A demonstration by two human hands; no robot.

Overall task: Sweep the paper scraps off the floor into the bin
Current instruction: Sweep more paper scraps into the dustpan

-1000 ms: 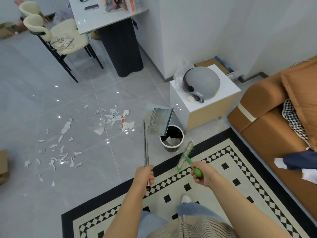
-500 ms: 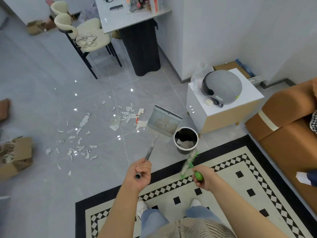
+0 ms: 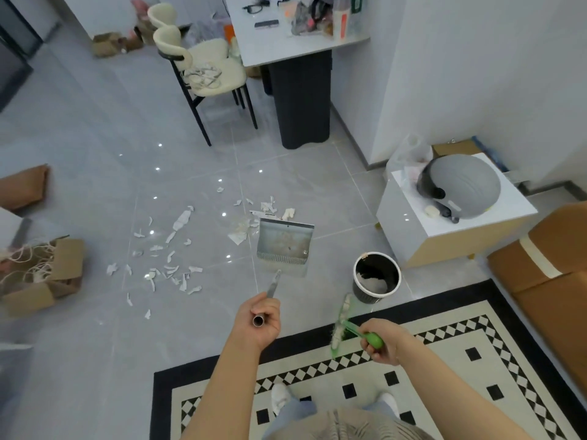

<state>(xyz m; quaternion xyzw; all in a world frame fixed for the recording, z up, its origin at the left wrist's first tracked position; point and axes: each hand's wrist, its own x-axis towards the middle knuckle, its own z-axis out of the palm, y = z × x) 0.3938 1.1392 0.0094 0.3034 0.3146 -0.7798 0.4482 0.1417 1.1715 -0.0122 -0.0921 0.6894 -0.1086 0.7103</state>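
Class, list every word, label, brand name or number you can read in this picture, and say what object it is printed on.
None can be read.
Packages on the white table: print too blurred to read.
Grey helmet: small pale tab, unreadable.
Dustpan, bin, green brush: no text visible.

The room was brightly and evenly lit, with soft, short shadows. Small white glints of overhead lamps dotted the glossy grey floor tiles [image 3: 190, 128], most of them clustered around the scattered paper scraps [image 3: 168, 265]. The white table top [image 3: 286, 49] beyond the scraps shone with a pale sheen. The helmet [image 3: 460, 188] to the right of the scraps was smeared by motion blur. Wide-angle distortion bowed the walls and the patterned rug [image 3: 476, 360] towards the frame edges, and detail softened there.
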